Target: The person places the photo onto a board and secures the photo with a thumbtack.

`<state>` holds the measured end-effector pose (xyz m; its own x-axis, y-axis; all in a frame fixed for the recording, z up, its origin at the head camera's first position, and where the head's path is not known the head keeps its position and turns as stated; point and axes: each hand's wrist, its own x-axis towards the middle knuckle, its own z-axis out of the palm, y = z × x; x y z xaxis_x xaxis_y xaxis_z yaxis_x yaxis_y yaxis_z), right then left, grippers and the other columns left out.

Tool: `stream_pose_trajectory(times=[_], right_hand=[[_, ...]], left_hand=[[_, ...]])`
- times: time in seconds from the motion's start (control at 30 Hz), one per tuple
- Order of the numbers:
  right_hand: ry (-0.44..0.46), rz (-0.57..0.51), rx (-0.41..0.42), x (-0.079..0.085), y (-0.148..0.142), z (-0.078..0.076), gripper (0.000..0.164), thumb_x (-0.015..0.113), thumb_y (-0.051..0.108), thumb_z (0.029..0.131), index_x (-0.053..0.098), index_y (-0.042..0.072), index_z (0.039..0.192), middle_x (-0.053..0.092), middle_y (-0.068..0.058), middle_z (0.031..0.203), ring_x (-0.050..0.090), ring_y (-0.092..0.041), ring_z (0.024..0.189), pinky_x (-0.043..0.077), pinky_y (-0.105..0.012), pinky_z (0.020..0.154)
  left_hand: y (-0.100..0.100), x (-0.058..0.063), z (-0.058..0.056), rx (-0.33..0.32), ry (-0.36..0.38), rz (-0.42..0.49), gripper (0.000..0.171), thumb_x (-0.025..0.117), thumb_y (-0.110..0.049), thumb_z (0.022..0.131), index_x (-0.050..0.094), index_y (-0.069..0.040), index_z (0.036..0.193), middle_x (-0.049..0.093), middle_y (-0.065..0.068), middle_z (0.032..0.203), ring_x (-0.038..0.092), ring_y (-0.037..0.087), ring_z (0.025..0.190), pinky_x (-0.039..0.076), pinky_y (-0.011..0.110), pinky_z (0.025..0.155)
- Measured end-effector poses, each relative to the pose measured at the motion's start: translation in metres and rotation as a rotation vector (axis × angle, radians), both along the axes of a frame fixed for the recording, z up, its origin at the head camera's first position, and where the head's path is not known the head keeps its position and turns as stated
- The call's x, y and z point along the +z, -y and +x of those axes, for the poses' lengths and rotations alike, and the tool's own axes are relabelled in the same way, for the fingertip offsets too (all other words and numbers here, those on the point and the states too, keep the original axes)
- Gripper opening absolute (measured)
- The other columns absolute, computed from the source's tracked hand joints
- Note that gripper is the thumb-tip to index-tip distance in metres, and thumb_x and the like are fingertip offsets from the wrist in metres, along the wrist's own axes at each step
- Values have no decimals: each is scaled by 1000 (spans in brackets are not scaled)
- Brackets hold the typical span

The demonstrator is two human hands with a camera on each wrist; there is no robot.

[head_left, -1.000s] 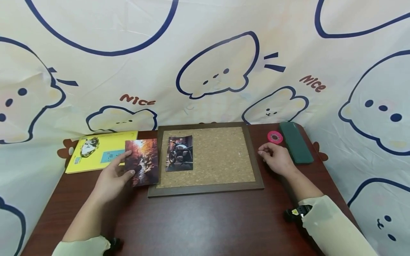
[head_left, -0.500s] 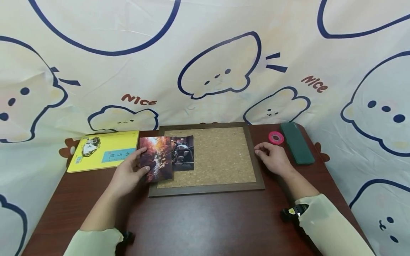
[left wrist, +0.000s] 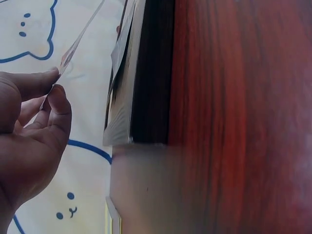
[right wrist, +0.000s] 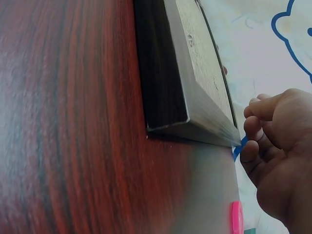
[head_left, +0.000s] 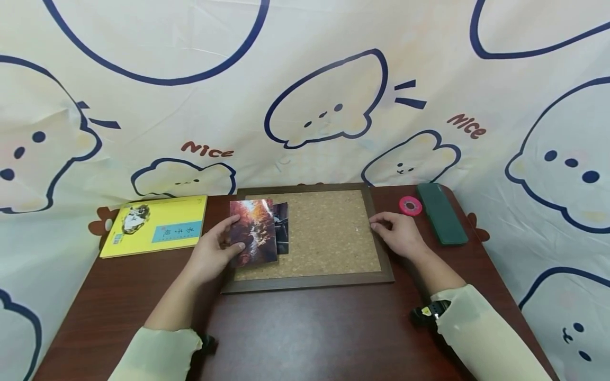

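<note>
My left hand (head_left: pixel 212 255) pinches a photo print (head_left: pixel 253 233) of a stream under orange-red trees by its left edge, thumb in front. In the left wrist view the held photo (left wrist: pixel 73 48) stands edge-on, raised off the cork board (head_left: pixel 329 233). Behind it, a motorcycle photo (head_left: pixel 283 241) lies on the cork, mostly covered in the head view. Over the board's right frame edge hovers my right hand (head_left: pixel 399 234). In the right wrist view this hand (right wrist: pixel 278 146) has loosely curled fingers, and I see nothing held in them.
A yellow book (head_left: pixel 157 222) lies at the table's back left. Right of the board are a pink tape roll (head_left: pixel 410 206) and a dark green case (head_left: pixel 442 214). Behind the brown table (head_left: pixel 305 333) hangs a cartoon-printed cloth (head_left: pixel 305 95).
My left hand has carried the stream photo rightward, from the board's left edge to over the motorcycle photo. My right hand has shifted slightly left onto the board's right edge.
</note>
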<state>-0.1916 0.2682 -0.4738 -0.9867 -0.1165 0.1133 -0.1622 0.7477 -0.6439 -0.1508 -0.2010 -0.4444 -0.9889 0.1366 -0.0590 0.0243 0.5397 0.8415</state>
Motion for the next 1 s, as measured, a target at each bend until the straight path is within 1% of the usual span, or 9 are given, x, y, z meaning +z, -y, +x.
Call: stream_pose_trajectory(times=[0.1,0.23,0.33,0.47,0.6,0.63,0.73,0.93,1.0], right_hand=[[-9,-10,10,2,3,-1,15,72,21,99,78,14,111,77,-5,103,61,-22,80,47,-35,63],[-23,-20,29,4,6,-2,15,73,18,98,78,12,111,77,-8,109,67,-23,90,52,-38,72],[-27,-23,43,5,10,-3,16,73,16,98,79,11,112,76,-9,113,69,-24,100,54,-41,80],[-26,-36,59,7,17,-6,16,73,16,98,79,11,111,76,-10,115,68,-26,105,55,-45,85],[-18,-46,72,8,25,-8,15,74,17,97,79,12,110,76,-8,114,68,-25,107,55,-47,89],[-14,-47,73,8,27,-9,15,74,17,97,79,12,110,76,-7,113,68,-25,106,55,-47,89],[-4,-51,83,8,32,-12,14,74,17,98,79,13,110,76,-6,113,68,-23,101,55,-44,85],[18,-61,83,7,39,-16,13,73,17,98,78,13,109,76,-3,103,63,-20,86,53,-36,73],[21,-66,83,8,42,-16,12,73,17,97,76,13,108,76,-2,100,64,-20,85,53,-36,73]], left_hand=[[-5,0,-2,-8,-14,-19,68,75,-9,96,46,-21,157,63,13,121,55,28,89,49,30,62],[-12,0,-4,-24,-34,-46,67,75,-10,95,47,-19,156,61,12,123,52,27,88,47,31,62],[-17,-1,-6,-28,-38,-54,67,76,-11,95,48,-19,155,61,12,116,51,26,86,45,31,61],[-25,-2,-9,-26,-23,-46,67,78,-12,94,49,-20,154,58,13,105,53,25,84,45,31,58],[-33,-4,-11,-31,0,-29,68,78,-12,93,49,-21,154,61,13,121,62,25,93,51,32,62],[-34,-4,-12,-34,3,-25,68,78,-12,93,49,-21,155,61,13,127,63,25,96,52,33,64],[-39,-6,-14,-38,0,-18,68,79,-12,93,50,-21,154,61,13,130,63,26,98,53,34,67],[-49,-8,-20,-52,-3,-7,67,79,-11,92,52,-20,152,61,12,121,57,24,91,50,32,63],[-53,-9,-22,-56,2,-4,66,79,-11,92,53,-20,152,60,12,117,56,24,88,48,32,62]])
